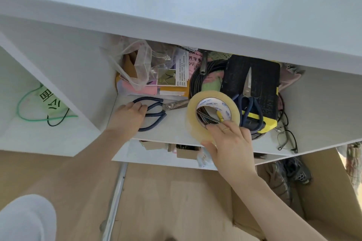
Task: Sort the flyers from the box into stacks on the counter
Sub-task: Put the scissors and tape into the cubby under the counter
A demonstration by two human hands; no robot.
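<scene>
Under the white counter (195, 31) a shelf (176, 131) holds a pile of flyers (182, 70), pink, white and yellow, lying at its back partly under a clear plastic bag (141, 64). My left hand (129, 115) rests on the dark blue handles of large scissors (154, 111) lying on the shelf, fingers curled over a handle loop. My right hand (229, 143) grips a roll of clear packing tape (211, 113), tilted up on its edge, thumb below and fingers on the rim.
A coil of black cable (197, 80), a black and yellow case (252, 88) with a second pair of scissors (248, 100), and glasses (288, 139) crowd the shelf's right. A cardboard box (323, 191) with shoes stands on the floor at right. Small boxes (186, 151) sit on a lower shelf.
</scene>
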